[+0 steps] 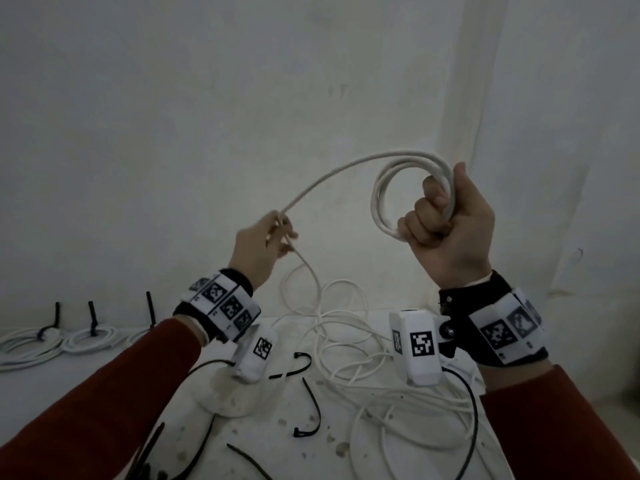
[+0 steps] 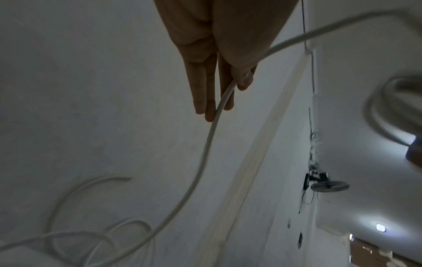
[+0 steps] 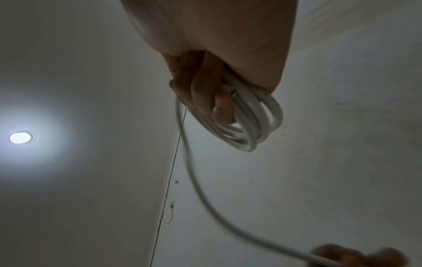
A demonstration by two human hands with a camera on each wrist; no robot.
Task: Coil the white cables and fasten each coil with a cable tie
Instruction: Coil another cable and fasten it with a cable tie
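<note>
Coiling step underway: right hand (image 1: 450, 223) clenches the started coil (image 1: 408, 188) of white cable (image 1: 332, 174) held up over the table, left hand (image 1: 263, 247) pinches the trailing run between thumb and fingers (image 2: 205, 90); next, probably feed another loop across, then reach a black cable tie (image 1: 308, 410).

All three views are looking dim and grainy. A round ceiling lamp (image 3: 22, 137) is glaring with a wide halo in the right wrist view, the cable (image 3: 200, 189) is smearing with motion blur, and edges are bending.
</note>
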